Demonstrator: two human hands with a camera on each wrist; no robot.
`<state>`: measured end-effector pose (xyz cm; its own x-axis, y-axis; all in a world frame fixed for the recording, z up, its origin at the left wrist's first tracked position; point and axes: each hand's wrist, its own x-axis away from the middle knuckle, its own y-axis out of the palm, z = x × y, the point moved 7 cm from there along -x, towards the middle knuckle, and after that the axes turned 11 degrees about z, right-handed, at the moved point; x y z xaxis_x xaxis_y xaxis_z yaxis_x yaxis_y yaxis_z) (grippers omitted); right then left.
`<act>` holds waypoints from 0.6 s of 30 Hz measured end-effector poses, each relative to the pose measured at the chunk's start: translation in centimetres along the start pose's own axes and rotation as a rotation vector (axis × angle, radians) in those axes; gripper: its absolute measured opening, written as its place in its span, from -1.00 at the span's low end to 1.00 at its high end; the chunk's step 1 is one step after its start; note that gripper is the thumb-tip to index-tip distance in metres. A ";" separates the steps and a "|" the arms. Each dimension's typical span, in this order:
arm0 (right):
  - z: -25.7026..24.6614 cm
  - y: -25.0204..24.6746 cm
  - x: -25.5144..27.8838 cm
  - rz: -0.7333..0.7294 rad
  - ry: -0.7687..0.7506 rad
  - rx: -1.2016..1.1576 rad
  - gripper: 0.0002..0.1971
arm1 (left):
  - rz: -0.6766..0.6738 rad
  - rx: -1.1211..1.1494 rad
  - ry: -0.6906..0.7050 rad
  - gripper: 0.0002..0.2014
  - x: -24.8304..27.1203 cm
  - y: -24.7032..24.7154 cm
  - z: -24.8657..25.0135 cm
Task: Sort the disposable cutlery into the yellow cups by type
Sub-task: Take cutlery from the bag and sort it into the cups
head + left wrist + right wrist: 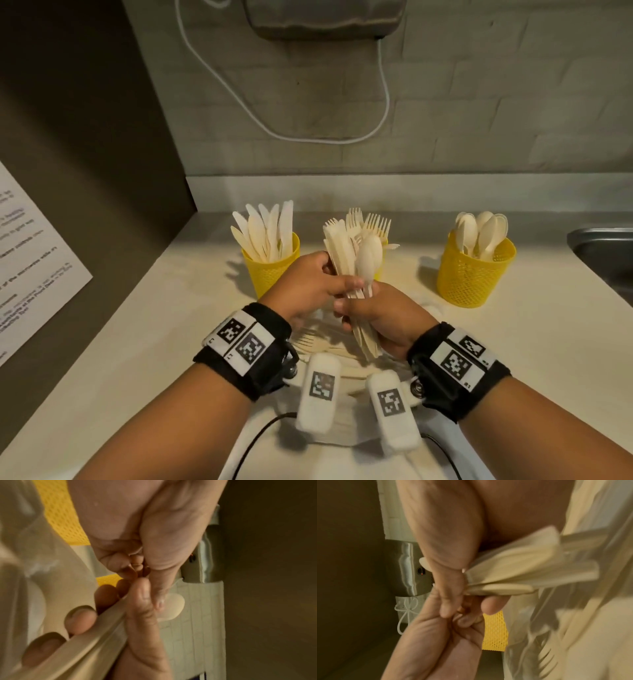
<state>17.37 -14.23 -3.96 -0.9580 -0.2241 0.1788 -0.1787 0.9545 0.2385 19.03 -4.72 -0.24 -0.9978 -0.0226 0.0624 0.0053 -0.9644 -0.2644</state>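
Three yellow mesh cups stand on the counter: the left cup (274, 274) holds knives, the right cup (474, 274) holds spoons, and the middle cup (381, 265) with forks is mostly hidden behind my hands. My right hand (352, 315) grips the handles of a mixed cutlery bundle (346, 250), held upright with a spoon (370, 255) at its front. My left hand (337, 274) is curled round the same bundle higher up, thumb beside the spoon's neck. The right wrist view shows the handles (513, 574) fanning out of my fist. More cutlery (313, 342) lies in clear plastic under my hands.
A steel sink (603, 253) is set into the counter at the far right. On the brick wall above hangs a metal appliance (325, 20) with a looping white cable (383, 113). A dark side panel with a printed sheet (30, 267) closes the left.
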 end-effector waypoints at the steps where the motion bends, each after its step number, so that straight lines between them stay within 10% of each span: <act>1: 0.1 0.0 0.0 -0.001 0.020 -0.014 -0.79 | -0.015 0.095 -0.050 -0.71 0.0 -0.1 -0.4; 18: 0.5 0.4 -0.3 0.012 0.045 -0.019 -0.74 | 0.002 0.232 -0.140 -0.83 -0.2 -1.5 -1.1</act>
<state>17.50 -13.64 -4.37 -0.9489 -0.2217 0.2247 -0.1626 0.9534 0.2541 19.16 -2.99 -0.89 -0.9791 -0.0450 0.1985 0.0381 -0.9985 -0.0383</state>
